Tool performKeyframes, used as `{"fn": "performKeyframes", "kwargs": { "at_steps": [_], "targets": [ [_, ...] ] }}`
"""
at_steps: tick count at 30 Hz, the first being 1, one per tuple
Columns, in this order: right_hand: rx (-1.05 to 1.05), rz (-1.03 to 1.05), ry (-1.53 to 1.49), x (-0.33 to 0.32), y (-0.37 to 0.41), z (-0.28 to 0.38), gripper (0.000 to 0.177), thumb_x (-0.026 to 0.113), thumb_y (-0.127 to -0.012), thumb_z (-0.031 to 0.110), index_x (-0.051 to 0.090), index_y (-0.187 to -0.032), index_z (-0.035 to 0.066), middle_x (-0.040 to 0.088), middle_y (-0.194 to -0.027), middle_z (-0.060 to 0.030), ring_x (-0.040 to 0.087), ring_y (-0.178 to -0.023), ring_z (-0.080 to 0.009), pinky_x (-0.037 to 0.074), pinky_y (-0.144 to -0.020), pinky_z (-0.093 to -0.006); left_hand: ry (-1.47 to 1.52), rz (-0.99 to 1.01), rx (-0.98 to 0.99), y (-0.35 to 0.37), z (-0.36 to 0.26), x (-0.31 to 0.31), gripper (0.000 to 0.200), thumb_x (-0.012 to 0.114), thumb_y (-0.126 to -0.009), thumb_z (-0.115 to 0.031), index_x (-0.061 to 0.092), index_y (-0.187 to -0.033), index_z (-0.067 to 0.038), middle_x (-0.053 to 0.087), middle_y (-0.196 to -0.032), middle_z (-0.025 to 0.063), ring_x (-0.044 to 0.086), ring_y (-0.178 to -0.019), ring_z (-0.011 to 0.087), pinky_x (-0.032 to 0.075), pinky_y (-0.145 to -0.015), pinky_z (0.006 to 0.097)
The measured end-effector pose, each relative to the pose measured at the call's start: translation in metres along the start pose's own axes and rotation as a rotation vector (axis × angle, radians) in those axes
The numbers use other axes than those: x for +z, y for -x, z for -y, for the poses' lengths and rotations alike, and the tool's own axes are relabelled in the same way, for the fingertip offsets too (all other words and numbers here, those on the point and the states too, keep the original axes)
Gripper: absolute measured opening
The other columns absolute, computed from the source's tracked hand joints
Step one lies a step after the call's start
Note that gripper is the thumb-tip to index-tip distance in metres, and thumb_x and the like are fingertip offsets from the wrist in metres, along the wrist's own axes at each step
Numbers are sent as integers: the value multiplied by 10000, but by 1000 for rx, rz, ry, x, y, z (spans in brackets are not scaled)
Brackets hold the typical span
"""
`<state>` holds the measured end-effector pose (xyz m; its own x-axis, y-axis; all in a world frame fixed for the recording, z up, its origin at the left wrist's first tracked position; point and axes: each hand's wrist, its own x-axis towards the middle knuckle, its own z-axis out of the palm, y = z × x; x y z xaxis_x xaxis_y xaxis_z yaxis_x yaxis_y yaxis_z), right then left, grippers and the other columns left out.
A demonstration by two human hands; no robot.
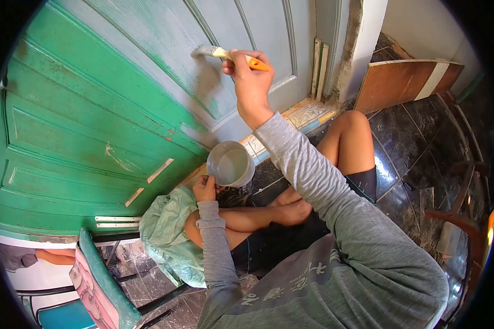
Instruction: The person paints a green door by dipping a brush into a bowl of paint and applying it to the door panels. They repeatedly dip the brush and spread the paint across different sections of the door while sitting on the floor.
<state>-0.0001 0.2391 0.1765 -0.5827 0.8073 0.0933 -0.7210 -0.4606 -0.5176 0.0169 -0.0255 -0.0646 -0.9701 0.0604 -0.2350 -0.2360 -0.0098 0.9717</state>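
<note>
A paintbrush (225, 54) with an orange and yellow handle is gripped in my right hand (252, 77), its grey bristles at the surface of the door's grey-painted part (142, 33). My left hand (205, 188) holds the rim of a round grey container (230, 164) low in front of the door, with grey paint inside. Left of the grey area, the door surface is green (93, 109). Some green shows through the grey near its lower edge.
A brown board (403, 82) leans at the right beyond the doorway. On the dark tiled floor (411, 148) are my folded legs and a pale green plastic sheet (164, 225). Chairs (99, 279) stand at the lower left, where another person's limb shows. Rusty metal (455, 219) is at the right.
</note>
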Motion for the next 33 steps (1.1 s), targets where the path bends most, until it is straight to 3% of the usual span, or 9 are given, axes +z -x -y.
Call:
{"fn": "performKeyframes", "kwargs": {
  "at_steps": [4, 8, 12, 15, 19, 22, 29, 32, 33],
  "targets": [
    [-27, 8, 156, -89, 15, -66, 160, 681, -879, 66, 530, -876, 13, 623, -781, -87, 629, -614, -151, 534, -568, -281, -7, 6, 20, -1, 4, -3, 159, 646, -869, -89, 562, -808, 32, 565, -596, 91, 506, -435, 141, 553, -469, 336],
    [121, -214, 315, -146, 29, -99, 140, 668, -867, 61, 534, -875, 21, 629, -805, -89, 635, -642, -155, 562, -566, -290, -44, 10, 13, 4, -7, 2, 154, 647, -869, -89, 564, -820, 31, 565, -599, 91, 502, -435, 139, 548, -465, 333],
    [191, -297, 483, -125, 28, -79, 131, 651, -852, 54, 527, -873, 18, 618, -816, -95, 643, -665, -160, 568, -568, -293, 19, 4, -6, 5, -1, -1, 159, 648, -868, -92, 558, -824, 31, 564, -602, 91, 500, -433, 139, 548, -465, 330],
    [47, -118, 279, -63, 13, -54, 125, 658, -830, 43, 538, -834, 10, 611, -729, -75, 614, -580, -146, 527, -507, -278, -4, -14, 3, 3, -1, 3, 167, 650, -863, -97, 554, -812, 29, 560, -597, 92, 497, -428, 141, 551, -466, 331],
    [-128, 146, 39, 57, -6, 25, 151, 669, -840, 44, 527, -847, -6, 613, -747, -78, 624, -593, -149, 533, -530, -283, -6, 21, 34, 3, -1, 1, 168, 651, -855, -96, 554, -789, 25, 564, -592, 93, 500, -426, 146, 544, -459, 327],
    [-285, 206, -107, 83, -11, 38, 156, 671, -860, 50, 524, -847, -1, 620, -766, -81, 633, -605, -152, 535, -529, -281, 39, -3, 35, 3, 1, 1, 168, 656, -852, -95, 556, -779, 19, 581, -597, 96, 515, -434, 149, 527, -449, 320],
    [2, -91, 261, -55, 15, -42, 144, 674, -846, 56, 531, -848, 34, 619, -778, -73, 629, -628, -143, 541, -516, -273, -32, 7, 44, 6, -3, -3, 163, 651, -854, -91, 554, -783, 18, 569, -592, 83, 529, -447, 146, 556, -473, 348],
    [-35, -81, 318, -28, 8, -17, 130, 662, -829, 57, 533, -839, 38, 612, -774, -72, 602, -604, -130, 543, -524, -269, 61, 14, 24, 1, 0, 1, 156, 654, -850, -87, 554, -793, 18, 565, -597, 78, 532, -453, 144, 574, -482, 348],
    [-104, 6, 256, -4, 0, -7, 121, 655, -830, 61, 536, -832, 35, 603, -742, -68, 579, -585, -121, 533, -518, -271, 59, 4, 27, 1, 1, 2, 154, 656, -848, -88, 555, -796, 17, 567, -602, 77, 534, -456, 143, 577, -482, 345]
  ]
}}
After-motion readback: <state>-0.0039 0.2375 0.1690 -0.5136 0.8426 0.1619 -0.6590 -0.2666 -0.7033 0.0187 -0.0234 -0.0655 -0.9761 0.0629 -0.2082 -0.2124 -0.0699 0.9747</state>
